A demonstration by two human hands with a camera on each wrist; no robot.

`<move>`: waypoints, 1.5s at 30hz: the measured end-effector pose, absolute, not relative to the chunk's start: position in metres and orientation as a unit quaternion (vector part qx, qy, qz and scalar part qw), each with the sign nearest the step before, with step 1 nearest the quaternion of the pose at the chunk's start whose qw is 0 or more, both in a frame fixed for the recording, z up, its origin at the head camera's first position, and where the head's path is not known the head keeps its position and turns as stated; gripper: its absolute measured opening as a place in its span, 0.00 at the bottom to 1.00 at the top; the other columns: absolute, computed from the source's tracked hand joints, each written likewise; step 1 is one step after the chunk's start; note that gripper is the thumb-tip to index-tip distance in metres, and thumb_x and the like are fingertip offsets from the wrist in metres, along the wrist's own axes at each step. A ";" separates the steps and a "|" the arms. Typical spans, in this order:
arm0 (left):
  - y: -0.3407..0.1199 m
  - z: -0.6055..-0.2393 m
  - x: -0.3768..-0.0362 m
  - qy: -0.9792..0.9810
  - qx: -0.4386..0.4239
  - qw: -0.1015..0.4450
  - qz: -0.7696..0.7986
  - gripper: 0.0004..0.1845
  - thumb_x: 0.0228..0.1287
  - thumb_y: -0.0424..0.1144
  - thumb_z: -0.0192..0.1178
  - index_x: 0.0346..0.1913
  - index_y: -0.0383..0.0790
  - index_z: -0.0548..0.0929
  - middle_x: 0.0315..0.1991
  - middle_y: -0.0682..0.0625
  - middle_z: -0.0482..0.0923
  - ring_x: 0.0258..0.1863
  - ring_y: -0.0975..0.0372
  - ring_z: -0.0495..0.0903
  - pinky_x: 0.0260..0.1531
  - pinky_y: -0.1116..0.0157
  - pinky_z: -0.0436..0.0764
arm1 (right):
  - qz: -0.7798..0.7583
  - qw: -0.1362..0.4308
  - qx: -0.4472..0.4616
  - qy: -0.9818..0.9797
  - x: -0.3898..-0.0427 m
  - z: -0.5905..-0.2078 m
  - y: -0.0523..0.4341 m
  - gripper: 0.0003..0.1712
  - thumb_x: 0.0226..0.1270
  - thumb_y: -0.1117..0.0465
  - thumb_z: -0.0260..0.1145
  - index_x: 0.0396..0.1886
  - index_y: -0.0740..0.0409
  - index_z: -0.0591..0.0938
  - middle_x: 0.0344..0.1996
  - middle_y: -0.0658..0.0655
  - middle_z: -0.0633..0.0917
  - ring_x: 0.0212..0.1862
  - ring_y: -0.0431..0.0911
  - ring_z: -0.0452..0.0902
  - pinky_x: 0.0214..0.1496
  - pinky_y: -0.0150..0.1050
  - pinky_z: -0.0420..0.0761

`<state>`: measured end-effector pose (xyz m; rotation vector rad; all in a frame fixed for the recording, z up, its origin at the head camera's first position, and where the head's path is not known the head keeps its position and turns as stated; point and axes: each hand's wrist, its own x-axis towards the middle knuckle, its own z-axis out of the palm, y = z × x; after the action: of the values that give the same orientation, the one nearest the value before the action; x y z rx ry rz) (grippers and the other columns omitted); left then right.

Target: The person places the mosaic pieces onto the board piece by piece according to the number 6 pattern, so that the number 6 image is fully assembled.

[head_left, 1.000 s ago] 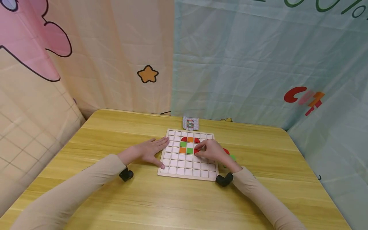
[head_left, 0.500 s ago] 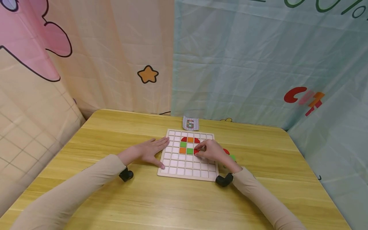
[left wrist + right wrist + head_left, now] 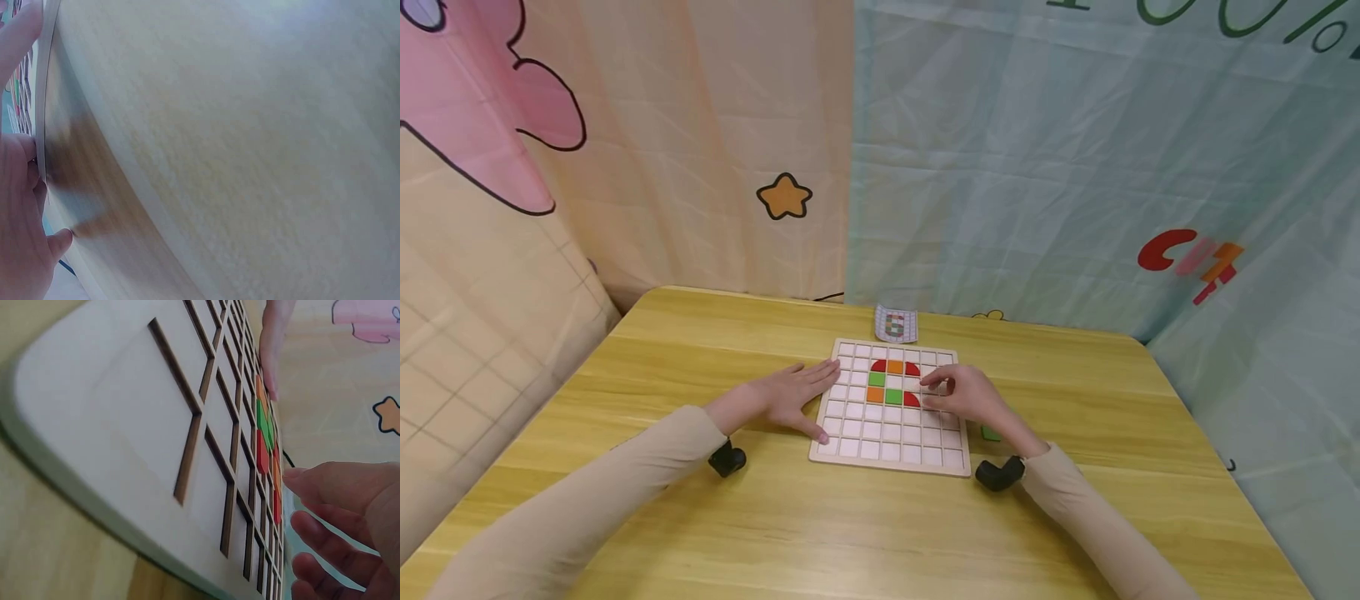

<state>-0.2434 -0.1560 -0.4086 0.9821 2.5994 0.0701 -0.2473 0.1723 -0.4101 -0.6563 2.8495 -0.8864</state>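
Note:
A pale wooden grid board [image 3: 889,470] lies on the table with several coloured tiles set in its cells. My left hand [image 3: 782,400] rests spread at its left side, fingertips and thumb on the edge. A red rounded-corner tile [image 3: 912,400] sits in a cell beside a green tile [image 3: 893,397]. Just right of that red tile, my right hand [image 3: 973,395] hovers over the board, thumb and index finger parted. The right wrist view shows nothing between those fingers, with the red tile [image 3: 262,452] standing apart from them. In the left wrist view, fingers [image 3: 22,206] lie along the board's edge.
A small printed card [image 3: 896,324] with a coloured grid pattern lies behind the board. To the board's right, a green piece [image 3: 990,433] shows on the table [image 3: 850,533], partly behind my right wrist. Printed curtains [image 3: 1000,167] hang close behind the table.
My right hand has let go of the red tile and drawn back a little to the right. It now covers most of the loose pieces there. The left hand stays in place.

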 end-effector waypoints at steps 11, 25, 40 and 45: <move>-0.156 -0.406 -0.242 0.919 0.353 0.175 0.033 0.61 0.54 0.73 0.55 0.77 0.37 0.42 0.78 0.43 0.35 0.78 0.52 0.39 0.73 0.44 0.47 | -0.294 0.019 -0.190 0.936 -0.242 -0.405 0.203 0.16 0.57 0.56 0.73 0.44 0.57 0.87 0.37 0.54 0.87 0.28 0.42 0.70 0.29 0.33 0.70; -0.157 -0.410 -0.243 0.920 0.350 0.175 0.035 0.61 0.52 0.76 0.53 0.77 0.40 0.41 0.79 0.46 0.35 0.78 0.54 0.38 0.74 0.46 0.47 | -0.301 -0.001 -0.185 0.936 -0.233 -0.406 0.246 0.17 0.57 0.58 0.73 0.46 0.58 0.86 0.38 0.57 0.87 0.30 0.42 0.73 0.29 0.32 0.73; -0.157 -0.410 -0.242 0.919 0.352 0.171 0.040 0.61 0.52 0.75 0.54 0.77 0.39 0.42 0.79 0.45 0.35 0.78 0.54 0.39 0.74 0.45 0.46 | -0.291 0.000 -0.165 0.942 -0.223 -0.416 0.282 0.18 0.56 0.58 0.74 0.46 0.60 0.86 0.40 0.58 0.87 0.30 0.41 0.73 0.28 0.30 0.73; -0.156 -0.410 -0.242 0.920 0.351 0.171 0.040 0.61 0.52 0.75 0.54 0.77 0.39 0.42 0.79 0.45 0.35 0.78 0.54 0.39 0.74 0.45 0.47 | -0.287 0.004 -0.164 0.944 -0.223 -0.420 0.290 0.18 0.58 0.57 0.73 0.46 0.60 0.85 0.42 0.58 0.88 0.32 0.41 0.75 0.32 0.31 0.75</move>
<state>-0.2420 -0.1557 -0.4101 0.9970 2.6108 0.1123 -0.2225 0.2901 -0.4201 -0.5153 2.9565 -0.8995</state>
